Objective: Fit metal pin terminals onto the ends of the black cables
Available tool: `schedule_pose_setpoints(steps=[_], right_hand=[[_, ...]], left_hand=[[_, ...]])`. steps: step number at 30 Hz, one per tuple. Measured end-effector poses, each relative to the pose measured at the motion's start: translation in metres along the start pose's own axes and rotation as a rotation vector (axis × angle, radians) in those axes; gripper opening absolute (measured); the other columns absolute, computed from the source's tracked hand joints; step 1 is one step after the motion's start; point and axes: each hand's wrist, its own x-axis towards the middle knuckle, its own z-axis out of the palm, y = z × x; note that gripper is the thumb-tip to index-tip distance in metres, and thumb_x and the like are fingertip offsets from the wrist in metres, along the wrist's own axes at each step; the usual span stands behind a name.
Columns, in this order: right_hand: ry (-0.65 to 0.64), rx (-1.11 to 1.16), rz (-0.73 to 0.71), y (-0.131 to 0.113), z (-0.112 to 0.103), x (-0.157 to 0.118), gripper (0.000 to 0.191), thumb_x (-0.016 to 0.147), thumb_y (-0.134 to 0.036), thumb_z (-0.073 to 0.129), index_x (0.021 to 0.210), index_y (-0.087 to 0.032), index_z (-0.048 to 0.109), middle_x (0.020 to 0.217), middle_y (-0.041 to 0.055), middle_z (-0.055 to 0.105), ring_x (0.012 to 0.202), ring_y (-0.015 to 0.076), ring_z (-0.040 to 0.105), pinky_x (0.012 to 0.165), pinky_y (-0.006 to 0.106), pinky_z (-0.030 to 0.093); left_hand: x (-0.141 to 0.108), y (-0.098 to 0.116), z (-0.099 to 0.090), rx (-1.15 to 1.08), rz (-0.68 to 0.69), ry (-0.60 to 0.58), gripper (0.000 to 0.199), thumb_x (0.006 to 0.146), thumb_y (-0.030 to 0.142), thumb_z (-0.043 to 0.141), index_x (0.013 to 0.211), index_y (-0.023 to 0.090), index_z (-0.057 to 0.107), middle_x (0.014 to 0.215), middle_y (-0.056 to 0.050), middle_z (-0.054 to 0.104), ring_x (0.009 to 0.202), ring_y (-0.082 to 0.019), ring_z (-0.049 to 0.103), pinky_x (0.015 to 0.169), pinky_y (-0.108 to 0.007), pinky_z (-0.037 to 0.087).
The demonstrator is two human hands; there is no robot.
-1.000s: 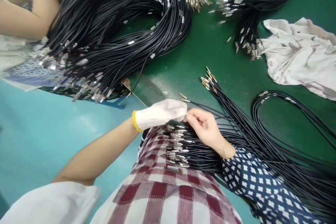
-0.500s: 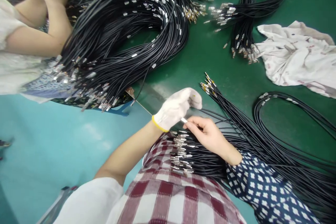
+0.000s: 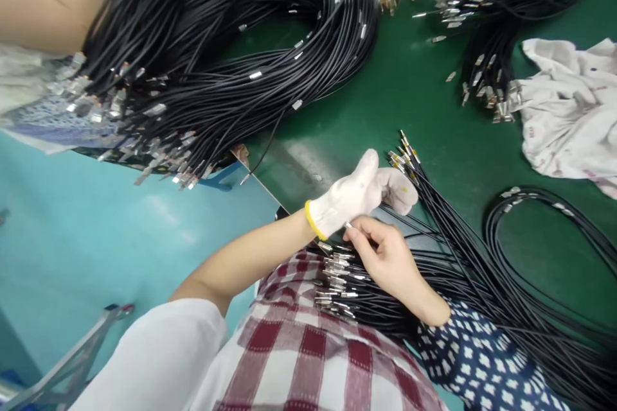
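Note:
My left hand (image 3: 359,196), in a white glove with a yellow cuff, is over the table edge with its fingers curled; cables run beside the fingers, and whether it holds one is hidden. Just below it, my bare right hand (image 3: 385,253) pinches a small silver connector (image 3: 348,225) between thumb and fingertips. Under and beside my right hand lies a bundle of black cables (image 3: 385,302) with silver ends (image 3: 340,273) against my checked apron. Further right, a thinner bunch with yellow-marked tips (image 3: 405,157) points away from me.
A big coil of black cables (image 3: 289,70) fills the upper left beside a person's arm (image 3: 58,0). More cables (image 3: 520,0) and a white cloth (image 3: 573,109) lie at the upper right. A looped cable bunch (image 3: 491,225) rests on the green table (image 3: 337,128).
The view has shifted. My gloved left hand has moved right, with its thumb now raised. The connector in my right fingertips shows less than before.

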Motion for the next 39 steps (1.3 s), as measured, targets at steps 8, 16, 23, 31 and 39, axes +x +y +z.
schedule_pose_setpoints(steps=[8,16,23,31,39], right_hand=[[0.0,0.032,0.02,-0.001,0.001,0.002,0.027,0.098,-0.028,0.051,0.074,-0.02,0.061,0.066,0.0,0.062,0.061,0.0155,0.056,0.06,0.026,0.042],[-0.011,0.014,0.053,-0.002,0.0,0.001,0.028,0.099,-0.031,0.051,0.076,-0.02,0.062,0.066,0.0007,0.064,0.061,0.0163,0.057,0.06,0.028,0.042],[-0.011,0.036,0.068,-0.006,-0.002,0.001,0.027,0.098,-0.03,0.053,0.075,-0.02,0.063,0.066,0.0006,0.064,0.061,0.0159,0.056,0.06,0.027,0.042],[-0.007,0.062,0.096,-0.012,-0.004,0.003,0.026,0.097,-0.028,0.055,0.074,-0.02,0.062,0.063,-0.0003,0.062,0.058,0.0152,0.055,0.057,0.027,0.04],[-0.046,0.081,0.103,-0.014,-0.008,0.006,0.026,0.097,-0.029,0.054,0.076,-0.019,0.065,0.064,-0.0001,0.062,0.059,0.0146,0.055,0.057,0.026,0.039]], left_hand=[[0.008,-0.008,-0.002,-0.12,0.021,0.033,0.08,0.091,0.078,0.015,0.08,0.018,0.066,0.08,-0.009,0.063,0.076,-0.019,0.056,0.081,-0.033,0.05],[0.006,-0.004,-0.003,-0.073,-0.004,-0.028,0.076,0.097,0.068,0.013,0.105,0.02,0.071,0.082,-0.009,0.065,0.078,-0.019,0.055,0.085,-0.034,0.048],[0.006,-0.008,-0.007,-0.086,0.001,-0.092,0.076,0.097,0.068,0.014,0.094,0.016,0.07,0.092,-0.011,0.069,0.084,-0.02,0.057,0.088,-0.034,0.047],[0.007,-0.009,-0.007,-0.126,-0.03,-0.051,0.072,0.095,0.072,0.022,0.091,0.016,0.068,0.1,-0.011,0.071,0.084,-0.02,0.057,0.088,-0.036,0.049],[0.011,-0.015,-0.012,-0.218,-0.051,-0.062,0.071,0.093,0.074,0.03,0.088,0.016,0.071,0.087,-0.009,0.068,0.076,-0.018,0.055,0.081,-0.034,0.046]])
